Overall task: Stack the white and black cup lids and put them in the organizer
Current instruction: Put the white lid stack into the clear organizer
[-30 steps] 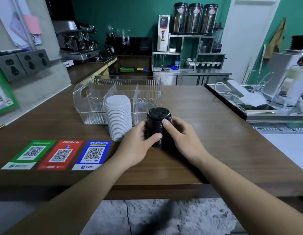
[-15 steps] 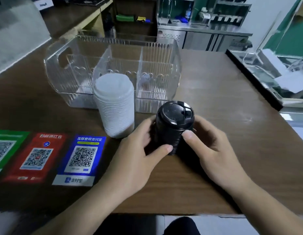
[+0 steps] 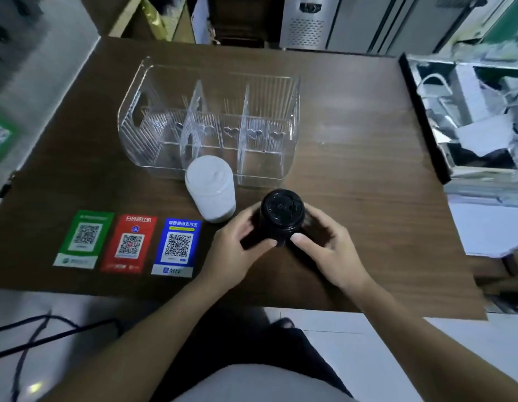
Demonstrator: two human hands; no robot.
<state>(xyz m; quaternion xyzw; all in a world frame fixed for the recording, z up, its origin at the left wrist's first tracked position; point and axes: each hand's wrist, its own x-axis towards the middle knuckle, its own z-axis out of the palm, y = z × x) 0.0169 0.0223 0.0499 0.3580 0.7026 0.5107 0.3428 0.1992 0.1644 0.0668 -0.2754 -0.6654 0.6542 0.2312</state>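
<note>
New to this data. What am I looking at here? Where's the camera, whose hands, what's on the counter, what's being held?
There is no robot here: a person works with bare hands, and one wide-angle camera on their head looks forward and down, so the arms enter from the bottom of the picture.

On the brown counter stands a clear organizer with dividers, and nothing in it that I can see. Just in front of it is a stack of white lids. To the left lie three QR cards: green, red and blue.

Both hands hold a stack of black lids upright on the counter. The left hand and the right hand curl round its sides, thumbs meeting at the front. Neither stack is in the organizer yet.
</note>
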